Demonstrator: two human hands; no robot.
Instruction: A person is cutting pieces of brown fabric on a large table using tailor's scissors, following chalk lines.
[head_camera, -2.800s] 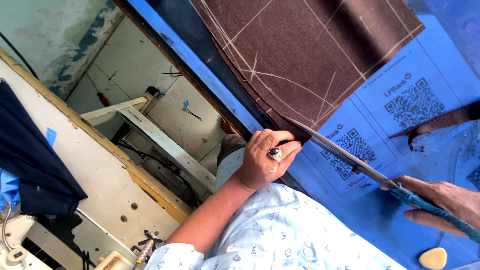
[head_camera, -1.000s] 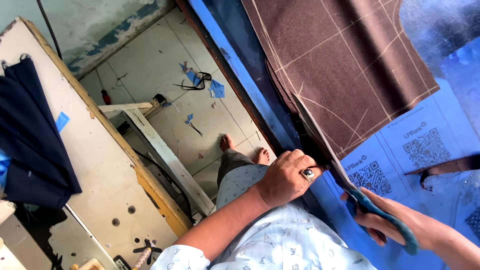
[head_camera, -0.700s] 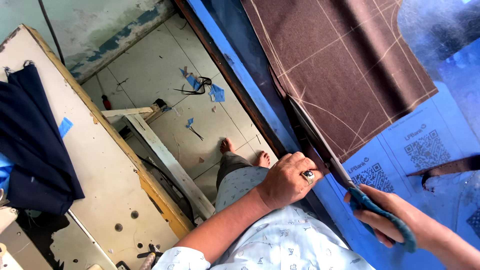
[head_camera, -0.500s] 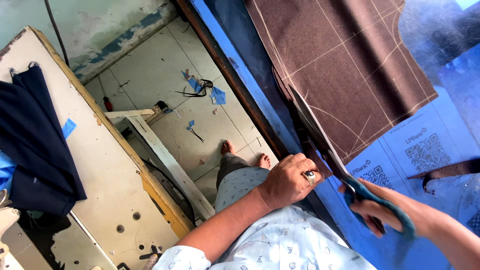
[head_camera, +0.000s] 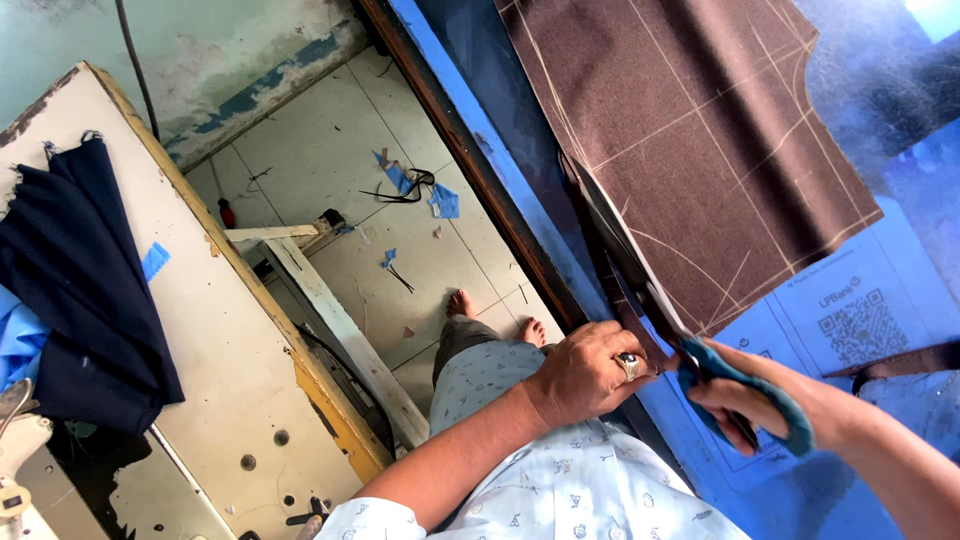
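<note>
Right hand (head_camera: 770, 405): grip closed around the blue-wrapped handles of the scissors (head_camera: 700, 365), blades entering the near edge of the brown chalk-marked fabric (head_camera: 700, 150). Left hand (head_camera: 590, 370): ringed fingers curled down, pinching that fabric edge just left of the blades. Fabric lies on the blue worktop (head_camera: 900, 320). Dark navy cloth (head_camera: 85, 280) rests far left.

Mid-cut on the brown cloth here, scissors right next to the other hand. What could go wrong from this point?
1. The left hand grips the cut edge just beside the scissors held by the right hand; a finger could get nicked.
2. The blades lie along a chalk line on the brown cloth; a pull on the strip could drag the cut off it.
3. The cloth overhangs the table edge and might slip.
</note>
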